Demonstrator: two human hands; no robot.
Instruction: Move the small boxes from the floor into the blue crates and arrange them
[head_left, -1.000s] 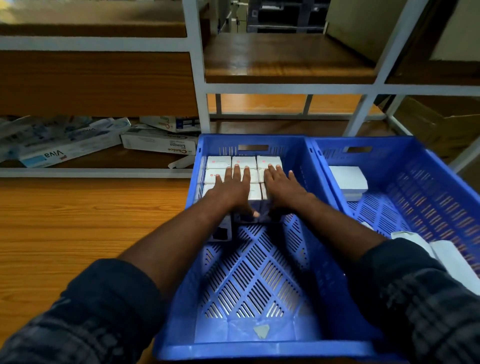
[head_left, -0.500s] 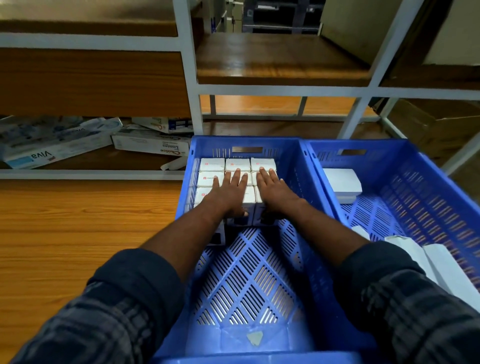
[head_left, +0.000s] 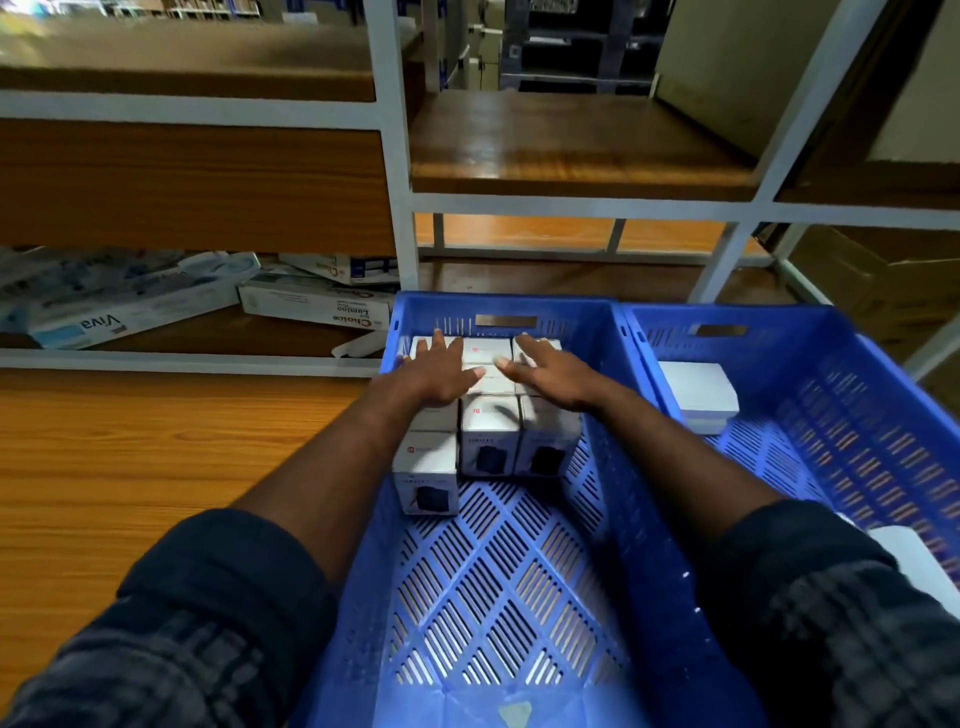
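Observation:
Several small white boxes (head_left: 490, 436) stand packed in rows at the far end of the nearer blue crate (head_left: 498, 597). My left hand (head_left: 439, 371) lies flat on the boxes of the left column, fingers straight. My right hand (head_left: 550, 376) lies flat on the right column, fingers spread. One box (head_left: 427, 475) sticks out nearest me at the left. A second blue crate (head_left: 852, 415) stands to the right and holds a flat white box (head_left: 698, 392).
A white metal rack (head_left: 402, 208) with wooden shelves rises behind the crates. Long white cartons (head_left: 119, 306) lie on its lowest shelf at the left. White boxes (head_left: 919, 561) show at the right edge by my sleeve. Wooden floor (head_left: 130, 457) spreads to the left.
Both hands have slid farther toward the crate's back wall over the box tops and spread apart. The front row of boxes now shows uncovered.

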